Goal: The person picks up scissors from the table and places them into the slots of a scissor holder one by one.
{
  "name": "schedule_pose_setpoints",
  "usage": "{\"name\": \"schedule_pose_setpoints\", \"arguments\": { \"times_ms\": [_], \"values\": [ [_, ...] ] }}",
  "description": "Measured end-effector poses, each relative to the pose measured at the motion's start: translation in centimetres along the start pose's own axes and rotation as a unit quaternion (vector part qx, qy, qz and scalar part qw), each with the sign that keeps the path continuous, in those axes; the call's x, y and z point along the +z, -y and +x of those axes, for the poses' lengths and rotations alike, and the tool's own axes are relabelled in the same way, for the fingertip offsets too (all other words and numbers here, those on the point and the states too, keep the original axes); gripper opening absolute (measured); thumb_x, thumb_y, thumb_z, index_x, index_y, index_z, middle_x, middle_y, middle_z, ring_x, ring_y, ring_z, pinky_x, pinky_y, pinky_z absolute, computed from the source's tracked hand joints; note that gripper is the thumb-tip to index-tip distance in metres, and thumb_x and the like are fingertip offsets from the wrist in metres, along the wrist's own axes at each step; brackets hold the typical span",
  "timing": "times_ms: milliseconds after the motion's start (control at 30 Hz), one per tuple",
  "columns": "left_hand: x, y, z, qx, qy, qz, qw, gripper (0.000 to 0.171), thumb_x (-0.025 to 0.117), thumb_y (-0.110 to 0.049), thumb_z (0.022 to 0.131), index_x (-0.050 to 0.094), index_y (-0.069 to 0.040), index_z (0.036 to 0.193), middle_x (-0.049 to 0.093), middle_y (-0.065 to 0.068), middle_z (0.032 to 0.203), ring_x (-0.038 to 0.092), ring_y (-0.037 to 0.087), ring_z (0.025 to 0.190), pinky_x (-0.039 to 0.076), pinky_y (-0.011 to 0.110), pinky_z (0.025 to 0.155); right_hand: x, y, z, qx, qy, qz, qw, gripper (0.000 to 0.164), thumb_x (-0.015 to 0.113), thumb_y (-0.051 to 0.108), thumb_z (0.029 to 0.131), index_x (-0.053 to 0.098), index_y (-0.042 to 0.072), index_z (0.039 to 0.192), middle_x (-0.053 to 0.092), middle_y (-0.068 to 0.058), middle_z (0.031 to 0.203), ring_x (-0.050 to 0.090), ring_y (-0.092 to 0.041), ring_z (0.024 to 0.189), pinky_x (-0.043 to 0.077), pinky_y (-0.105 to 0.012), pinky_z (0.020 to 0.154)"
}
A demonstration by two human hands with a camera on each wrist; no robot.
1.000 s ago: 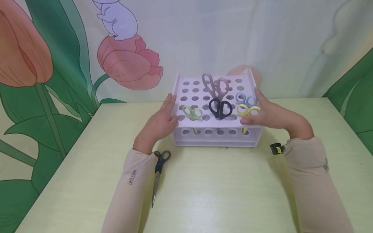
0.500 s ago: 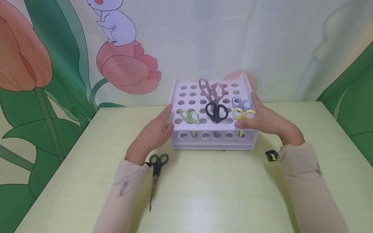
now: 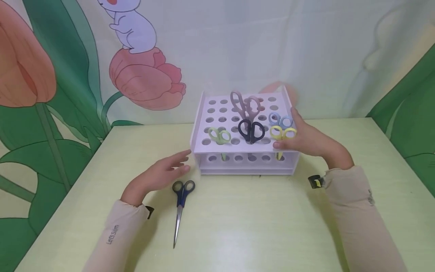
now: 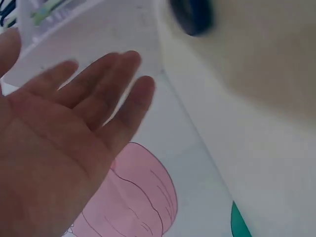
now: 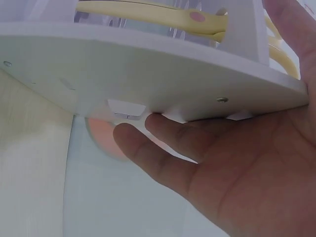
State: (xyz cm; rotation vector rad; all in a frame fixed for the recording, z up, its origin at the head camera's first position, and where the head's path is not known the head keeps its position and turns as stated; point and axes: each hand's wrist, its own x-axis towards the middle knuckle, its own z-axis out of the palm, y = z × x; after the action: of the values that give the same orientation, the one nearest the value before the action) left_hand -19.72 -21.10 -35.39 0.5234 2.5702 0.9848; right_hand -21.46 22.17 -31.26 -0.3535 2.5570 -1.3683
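Observation:
A white two-tier rack [image 3: 217,163] with rows of round holes stands on the table. Scissors are stuck upright in its holes: a light green pair [image 3: 219,136], a black pair [image 3: 250,130], a yellow pair [image 3: 283,132], a light blue pair [image 3: 280,120] and a larger pinkish pair [image 3: 245,105]. My right hand [image 3: 314,139] holds the rack's right side, thumb over the front corner, fingers along the side panel [image 5: 148,74]. My left hand [image 3: 159,173] is off the rack, fingers loosely extended near its front left corner. Just right of it, dark blue-handled scissors [image 3: 180,200] lie on the table.
The pale yellow-green table [image 3: 244,226] runs back to a curtain [image 3: 210,49] printed with tulips and a white rabbit. The rack stands near the table's back edge. The dark blue-handled scissors' blades point toward the front of the table.
My left hand has let go of the rack's left side and moved left and toward the front. My right hand stays on the rack. The view has shifted slightly.

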Motion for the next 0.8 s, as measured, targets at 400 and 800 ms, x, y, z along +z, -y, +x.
{"name": "schedule_pose_setpoints", "arguments": {
  "times_ms": [400,800],
  "values": [
    [1.4,1.4,0.0,0.004,0.095,0.125,0.9876,0.060,0.051,0.003,0.095,0.048,-0.012,0.152,0.026,0.027,0.160,0.024,0.044,0.147,0.022,0.057,0.116,-0.3,-0.3,0.1,0.018,-0.001,-0.010,1.000,0.123,0.082,0.027,0.088,-0.017,0.023,0.160,0.059,-0.016,0.124,0.055,-0.028,0.112,0.031,-0.049,0.108],
    [1.5,0.3,-0.9,-0.026,0.134,0.116,0.9839,0.044,0.049,0.010,0.095,0.064,-0.019,0.124,0.021,0.026,0.162,0.022,0.046,0.147,0.023,0.058,0.115,-0.2,-0.5,0.2,0.012,0.000,-0.006,1.000,0.123,0.080,0.029,0.089,-0.019,0.021,0.160,0.057,-0.017,0.125,0.052,-0.029,0.116,0.025,-0.052,0.111]
  ]
}}
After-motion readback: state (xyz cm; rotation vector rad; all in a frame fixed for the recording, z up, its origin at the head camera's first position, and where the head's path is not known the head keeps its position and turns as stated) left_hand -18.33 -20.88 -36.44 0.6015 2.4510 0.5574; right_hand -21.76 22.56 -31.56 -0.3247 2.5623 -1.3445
